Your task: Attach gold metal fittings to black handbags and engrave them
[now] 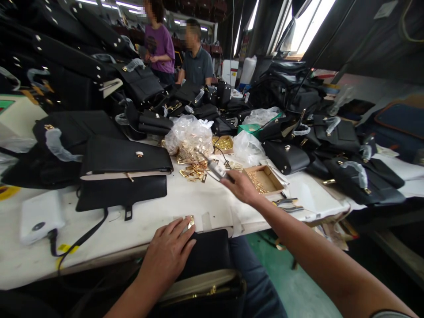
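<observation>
My left hand (168, 247) lies with its fingers stretched over the flap of a black handbag (212, 251) on my lap. Beside its fingertips, at the flap's edge, sits a small gold metal plate (191, 221). The bag's lower part shows a pale edge and gold hardware. My right hand (243, 185) is closed around a slim grey electric screwdriver (217, 168), held above the table. Its thin tip points away toward a pile of gold metal plates (194, 171).
A clear plastic bag of gold parts (190, 137) stands mid-table. Right of it are a cardboard tray of small gold pieces (265, 179) and pliers (288, 205). A black bag (126, 154) and white power bank (42, 216) lie left. Two people are beyond the heaped bags.
</observation>
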Motion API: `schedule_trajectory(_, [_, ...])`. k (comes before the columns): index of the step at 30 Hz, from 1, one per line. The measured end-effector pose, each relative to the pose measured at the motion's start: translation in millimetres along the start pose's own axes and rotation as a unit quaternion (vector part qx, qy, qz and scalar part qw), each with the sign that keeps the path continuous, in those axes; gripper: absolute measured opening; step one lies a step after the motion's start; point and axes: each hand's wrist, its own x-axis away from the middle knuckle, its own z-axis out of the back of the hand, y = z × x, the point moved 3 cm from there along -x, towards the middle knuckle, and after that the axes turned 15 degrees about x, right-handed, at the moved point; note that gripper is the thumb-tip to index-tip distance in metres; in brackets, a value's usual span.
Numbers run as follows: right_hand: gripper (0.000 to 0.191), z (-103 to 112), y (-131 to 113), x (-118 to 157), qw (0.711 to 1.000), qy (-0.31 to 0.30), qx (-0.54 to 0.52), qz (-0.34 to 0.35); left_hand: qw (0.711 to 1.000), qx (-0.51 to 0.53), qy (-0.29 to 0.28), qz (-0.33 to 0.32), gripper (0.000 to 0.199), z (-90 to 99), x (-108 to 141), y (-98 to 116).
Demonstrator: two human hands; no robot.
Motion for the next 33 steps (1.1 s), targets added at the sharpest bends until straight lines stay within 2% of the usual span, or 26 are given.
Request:
schedule_trajectory(1, [0.035,12,8,-2,0.993,0.030,-0.106,-0.043,1.000,0.004,0.003,0.002,0.034,0.0,0,0])
schedule_trajectory(2, [0.040,23,16,-5,0.971,0.060,-0.213,-0.086,1.000,0.007,0.006,0.004,0.034,-0.2,0,0])
schedule_trajectory(4, [0.045,38,33,-13,0.907,0.116,-0.376,-0.147,1.000,0.011,0.005,0.010,0.034,-0.9,1,0])
schedule_trajectory(5, [0.045,42,41,-17,0.880,0.145,-0.421,-0.166,1.000,0.013,0.004,0.013,0.034,-1.1,1,0])
schedule_trajectory(7, [0.045,43,53,-24,0.857,0.196,-0.436,-0.193,1.000,0.015,0.005,0.015,0.034,-1.4,1,1])
schedule_trajectory(12, [0.047,25,65,-30,0.859,0.271,-0.369,-0.228,1.000,0.017,0.008,0.018,0.034,-2.0,0,2])
schedule_trajectory(18, [0.042,2,55,-44,0.876,0.278,-0.343,-0.195,1.000,0.020,0.009,0.023,0.035,-2.1,0,2])
schedule_trajectory(24, [0.042,-12,55,-55,0.884,0.277,-0.319,-0.199,0.999,0.030,0.011,0.027,0.033,-1.6,-1,2])
schedule_trajectory(33, [0.042,-19,52,-58,0.873,0.287,-0.338,-0.205,0.998,0.044,0.018,0.037,0.030,-1.7,-3,2])
